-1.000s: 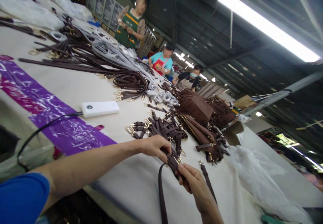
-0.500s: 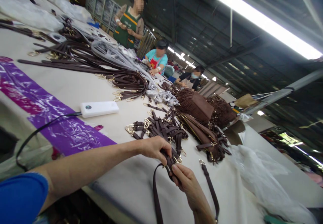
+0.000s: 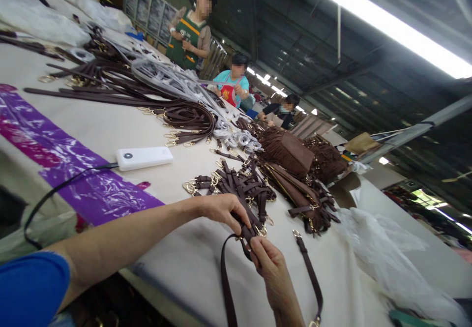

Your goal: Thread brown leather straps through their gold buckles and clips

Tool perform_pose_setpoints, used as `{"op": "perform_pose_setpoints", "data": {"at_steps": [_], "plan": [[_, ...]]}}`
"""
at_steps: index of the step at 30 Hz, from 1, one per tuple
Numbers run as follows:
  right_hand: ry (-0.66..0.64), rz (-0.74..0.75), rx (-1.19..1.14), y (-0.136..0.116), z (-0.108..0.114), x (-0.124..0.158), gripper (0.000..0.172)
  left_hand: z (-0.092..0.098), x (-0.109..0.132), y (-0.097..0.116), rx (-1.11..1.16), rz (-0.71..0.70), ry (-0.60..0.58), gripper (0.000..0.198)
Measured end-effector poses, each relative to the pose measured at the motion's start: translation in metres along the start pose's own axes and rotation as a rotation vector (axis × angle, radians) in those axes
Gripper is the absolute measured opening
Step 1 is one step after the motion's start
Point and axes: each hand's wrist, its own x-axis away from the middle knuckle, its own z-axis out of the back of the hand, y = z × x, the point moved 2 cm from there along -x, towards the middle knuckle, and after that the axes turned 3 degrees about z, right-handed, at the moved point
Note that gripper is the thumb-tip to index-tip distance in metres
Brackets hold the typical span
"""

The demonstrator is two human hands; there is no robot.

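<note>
Over the pale counter [image 3: 92, 115], fingers [image 3: 239, 211] of the left hand [image 3: 222, 212] and right hand [image 3: 272, 268] are clamping a brown strap [image 3: 227, 287].
It is passing between both hands' fingertips; the counter's near edge is running to its left, bare surface is lying right, and its long loose length is curving toward the near side.

Two hands [image 3: 223, 210], three co-workers [image 3: 189, 39], one white device [image 3: 145, 158], one cable [image 3: 88, 170]
</note>
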Motion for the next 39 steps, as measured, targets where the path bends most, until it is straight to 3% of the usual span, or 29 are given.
{"op": "perform_pose_setpoints", "data": {"at_steps": [11, 22, 27, 30, 35, 39], "plan": [[-0.051, -0.022, -0.113, 0.014, -0.006, -0.005, 0.046, -0.004, -0.002, -0.004, -0.061, -0.057, 0.079, 0.019], [0.005, 0.043, -0.259, 0.025, -0.024, -0.004, 0.045, -0.003, -0.002, -0.001, -0.231, -0.046, 0.077, 0.016], [-0.012, 0.077, -0.186, 0.026, -0.029, -0.008, 0.046, -0.004, -0.004, -0.002, -0.335, -0.051, 0.054, 0.014], [-0.004, 0.155, -0.02, 0.02, -0.029, -0.013, 0.045, -0.004, -0.006, -0.006, -0.392, -0.03, 0.057, 0.016], [0.13, 0.305, 0.28, -0.008, -0.013, -0.023, 0.044, 0.001, -0.008, -0.008, -0.212, -0.006, 0.173, 0.021], [0.193, 0.3, 0.131, -0.019, 0.007, -0.025, 0.043, -0.003, -0.008, -0.006, -0.029, -0.03, 0.195, 0.026]]}}
